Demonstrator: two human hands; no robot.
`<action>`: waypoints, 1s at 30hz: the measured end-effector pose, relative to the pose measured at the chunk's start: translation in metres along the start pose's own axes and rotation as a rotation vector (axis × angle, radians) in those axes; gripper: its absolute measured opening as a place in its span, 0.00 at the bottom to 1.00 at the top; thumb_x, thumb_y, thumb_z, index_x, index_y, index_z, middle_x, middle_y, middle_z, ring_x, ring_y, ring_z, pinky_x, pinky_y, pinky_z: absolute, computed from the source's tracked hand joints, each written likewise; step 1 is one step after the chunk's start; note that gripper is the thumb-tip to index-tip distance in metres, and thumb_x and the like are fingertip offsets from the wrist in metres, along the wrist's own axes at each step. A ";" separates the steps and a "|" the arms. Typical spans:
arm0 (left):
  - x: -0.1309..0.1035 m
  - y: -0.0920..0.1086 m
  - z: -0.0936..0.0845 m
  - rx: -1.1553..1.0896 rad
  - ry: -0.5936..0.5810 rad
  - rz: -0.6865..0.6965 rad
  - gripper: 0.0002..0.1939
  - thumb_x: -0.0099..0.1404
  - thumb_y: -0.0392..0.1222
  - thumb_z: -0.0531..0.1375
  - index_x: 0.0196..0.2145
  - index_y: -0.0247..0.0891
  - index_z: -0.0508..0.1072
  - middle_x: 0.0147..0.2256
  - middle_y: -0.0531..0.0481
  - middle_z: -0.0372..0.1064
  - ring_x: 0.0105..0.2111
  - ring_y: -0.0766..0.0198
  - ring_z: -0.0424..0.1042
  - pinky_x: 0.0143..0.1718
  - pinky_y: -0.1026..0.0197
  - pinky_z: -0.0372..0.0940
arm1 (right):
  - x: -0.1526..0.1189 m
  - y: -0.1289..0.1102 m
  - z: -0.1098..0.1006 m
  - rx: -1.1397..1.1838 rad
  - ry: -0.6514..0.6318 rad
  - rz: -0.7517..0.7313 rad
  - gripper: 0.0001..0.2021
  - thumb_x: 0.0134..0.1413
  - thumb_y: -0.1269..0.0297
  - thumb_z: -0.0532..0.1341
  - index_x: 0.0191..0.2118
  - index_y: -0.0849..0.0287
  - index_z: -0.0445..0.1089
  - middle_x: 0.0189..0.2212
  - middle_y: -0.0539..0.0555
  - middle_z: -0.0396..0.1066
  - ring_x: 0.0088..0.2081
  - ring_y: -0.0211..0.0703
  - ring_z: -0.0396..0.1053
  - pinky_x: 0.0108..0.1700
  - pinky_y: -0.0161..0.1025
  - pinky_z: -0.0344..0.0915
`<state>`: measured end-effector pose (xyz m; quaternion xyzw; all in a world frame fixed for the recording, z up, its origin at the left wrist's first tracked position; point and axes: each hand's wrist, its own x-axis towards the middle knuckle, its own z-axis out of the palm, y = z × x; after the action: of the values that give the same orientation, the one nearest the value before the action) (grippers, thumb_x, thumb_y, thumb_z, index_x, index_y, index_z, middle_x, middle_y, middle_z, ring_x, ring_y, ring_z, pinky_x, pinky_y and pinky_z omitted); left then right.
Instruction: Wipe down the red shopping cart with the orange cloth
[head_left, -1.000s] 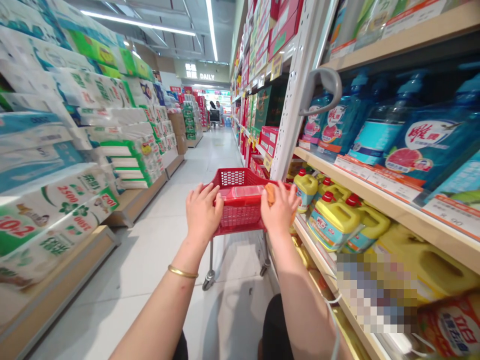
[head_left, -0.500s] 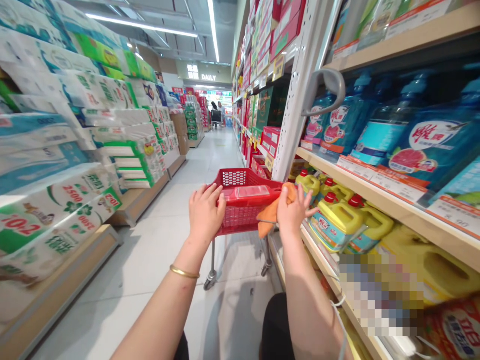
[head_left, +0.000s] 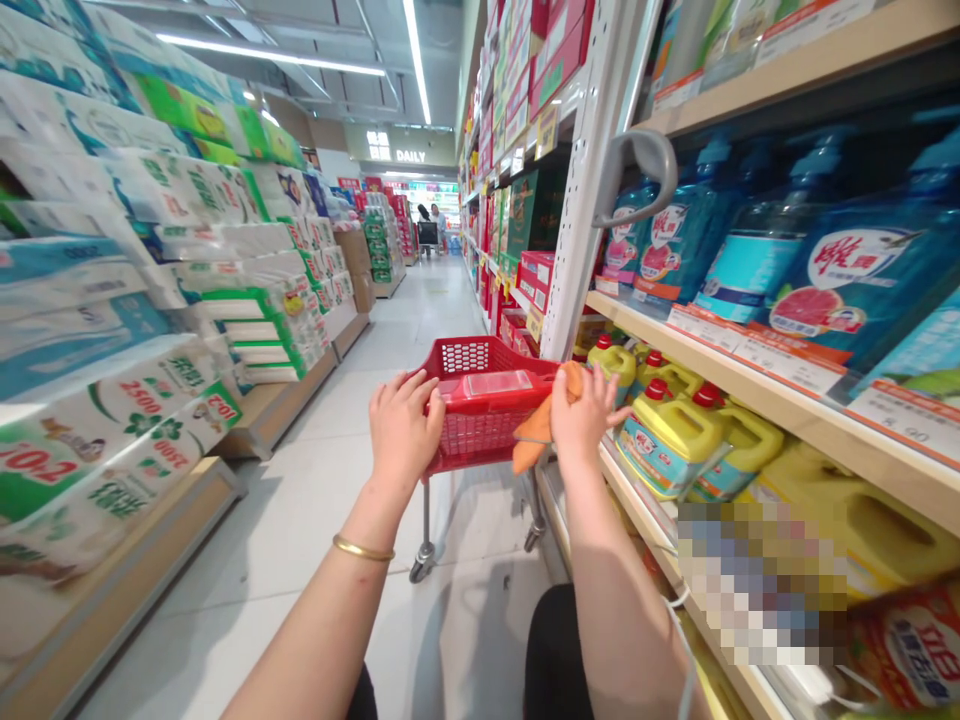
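Observation:
A red shopping cart (head_left: 480,440) with a mesh basket stands in front of me on grey legs. My left hand (head_left: 405,420), with a gold bangle on the wrist, grips the left end of its red handle (head_left: 495,388), fingers over the top. At the handle's right end my right hand (head_left: 583,410) holds an orange cloth (head_left: 534,435) against the bar. Some of its fingers are spread toward the shelf, and the cloth hangs down beside the basket. The inside of the basket is mostly hidden behind the handle.
Close on the right, a shelf (head_left: 780,365) carries blue pump bottles (head_left: 757,260) and yellow jugs (head_left: 667,430). A grey handle-like loop (head_left: 637,178) juts from its post. Packs of tissue (head_left: 120,420) are stacked on the left. People (head_left: 435,222) stand far down the aisle (head_left: 405,330).
The shelf post and goods on the right have shifted slightly left in view. Both hands stay on the handle, and the cloth remains under my right hand.

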<state>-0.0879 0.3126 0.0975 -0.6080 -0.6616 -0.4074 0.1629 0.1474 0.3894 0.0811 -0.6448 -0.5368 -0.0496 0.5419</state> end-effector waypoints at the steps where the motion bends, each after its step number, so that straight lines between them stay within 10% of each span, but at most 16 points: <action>1: 0.000 0.001 0.000 -0.005 0.005 -0.002 0.20 0.76 0.45 0.52 0.53 0.45 0.82 0.61 0.48 0.76 0.67 0.47 0.67 0.70 0.39 0.54 | 0.003 0.006 0.001 -0.014 0.025 0.052 0.24 0.72 0.49 0.53 0.61 0.57 0.74 0.72 0.66 0.61 0.76 0.71 0.47 0.69 0.87 0.33; 11: 0.003 0.000 0.001 -0.015 0.022 -0.004 0.19 0.75 0.44 0.53 0.48 0.43 0.84 0.58 0.46 0.78 0.63 0.47 0.70 0.68 0.38 0.56 | -0.041 -0.058 0.000 0.109 -0.290 -0.654 0.20 0.72 0.51 0.59 0.63 0.49 0.71 0.71 0.56 0.65 0.76 0.53 0.53 0.77 0.71 0.23; 19: 0.000 -0.001 0.001 -0.019 0.019 0.011 0.20 0.76 0.45 0.53 0.56 0.44 0.81 0.60 0.47 0.76 0.64 0.47 0.70 0.70 0.38 0.55 | 0.002 0.007 0.005 0.020 0.026 -0.001 0.25 0.72 0.50 0.53 0.65 0.57 0.71 0.73 0.66 0.60 0.76 0.69 0.48 0.69 0.86 0.38; 26: 0.001 -0.003 0.002 0.051 -0.017 0.002 0.26 0.78 0.46 0.49 0.68 0.41 0.71 0.69 0.42 0.66 0.69 0.44 0.63 0.72 0.35 0.52 | -0.044 -0.059 -0.002 0.123 -0.315 -0.645 0.21 0.73 0.53 0.57 0.65 0.49 0.71 0.71 0.56 0.65 0.76 0.55 0.53 0.77 0.70 0.28; 30: 0.001 -0.003 0.001 0.046 -0.023 0.024 0.24 0.78 0.46 0.49 0.65 0.43 0.75 0.67 0.43 0.68 0.68 0.44 0.65 0.72 0.35 0.53 | -0.029 -0.042 0.000 0.116 -0.239 -0.540 0.20 0.74 0.52 0.55 0.62 0.53 0.75 0.68 0.57 0.69 0.74 0.55 0.57 0.77 0.70 0.28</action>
<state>-0.0908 0.3140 0.0969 -0.6166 -0.6653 -0.3831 0.1743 0.1038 0.3639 0.0896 -0.4480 -0.7508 -0.0846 0.4779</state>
